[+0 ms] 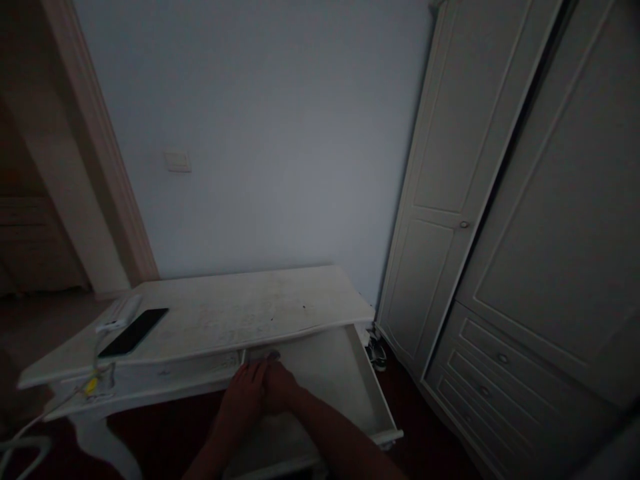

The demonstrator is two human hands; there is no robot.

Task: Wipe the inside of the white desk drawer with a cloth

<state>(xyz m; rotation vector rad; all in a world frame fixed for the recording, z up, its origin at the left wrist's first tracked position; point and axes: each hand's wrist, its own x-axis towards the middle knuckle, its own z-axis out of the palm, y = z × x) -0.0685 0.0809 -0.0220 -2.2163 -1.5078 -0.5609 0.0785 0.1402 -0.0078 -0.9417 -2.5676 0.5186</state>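
A pulled-out white drawer [345, 373] juts from the right part of a worn white desk [230, 303]. Both hands are together over the drawer's left side, close to the desk's front edge. My left hand [249, 385] has its fingers bent and pressed against the right. Closed into a fist, my right hand [280, 385] sits beside it. A small greyish thing [273, 355] shows just past the fingers, too dark to name. Whatever lies inside the hands is hidden.
On the desk's left end lie a dark phone [134, 332] and a white box-like device [120, 313] with a cable. A yellow piece [91, 385] hangs on the cable. Shoes [377, 353] stand on the floor between desk and wardrobe [430, 267]. A wall switch [178, 161] is above.
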